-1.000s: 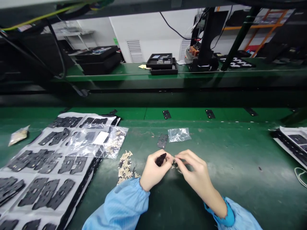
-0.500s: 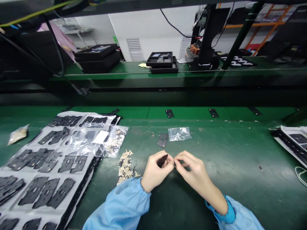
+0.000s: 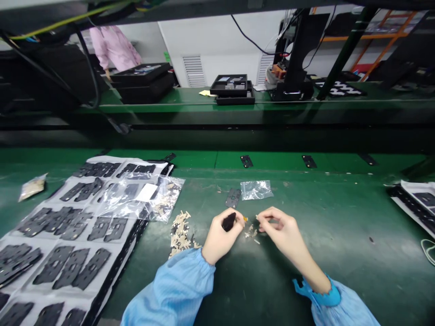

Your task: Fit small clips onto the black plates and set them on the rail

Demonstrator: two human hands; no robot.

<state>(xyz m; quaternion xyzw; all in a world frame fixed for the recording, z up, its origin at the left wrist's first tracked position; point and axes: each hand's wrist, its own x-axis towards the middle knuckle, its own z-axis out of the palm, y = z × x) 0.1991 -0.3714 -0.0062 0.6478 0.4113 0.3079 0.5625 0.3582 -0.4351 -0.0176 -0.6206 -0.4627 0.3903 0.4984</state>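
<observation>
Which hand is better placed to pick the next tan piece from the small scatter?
Right, probably: the right hand looks empty, fingertips beside the tan pieces; the left hand is pinching a black part.

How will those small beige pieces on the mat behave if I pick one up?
The small beige pieces look thin and light, so they would probably scatter if nudged. Lying overlapped in a heap, several may lift together.
</observation>
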